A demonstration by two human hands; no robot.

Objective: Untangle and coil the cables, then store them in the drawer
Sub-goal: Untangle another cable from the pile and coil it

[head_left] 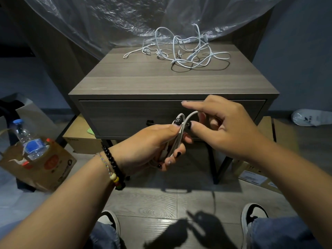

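Note:
My left hand (pixel 154 146) grips a folded bundle of white cable (pixel 175 143) in front of the closed drawer (pixel 122 117) of a grey wooden nightstand (pixel 143 78). My right hand (pixel 224 126) pinches a loop of the same cable (pixel 191 115) just above the bundle, its index finger stretched out straight. A tangle of white cables (pixel 188 51) lies at the back of the nightstand top, with one thin lead trailing off to the left.
A small black handle (pixel 149 122) shows on the drawer front. A paper bag (pixel 41 164) holding a water bottle (pixel 29 141) stands on the floor at left. Cardboard boxes (pixel 251 175) sit under and right of the nightstand. Clear plastic sheeting (pixel 125 20) hangs behind.

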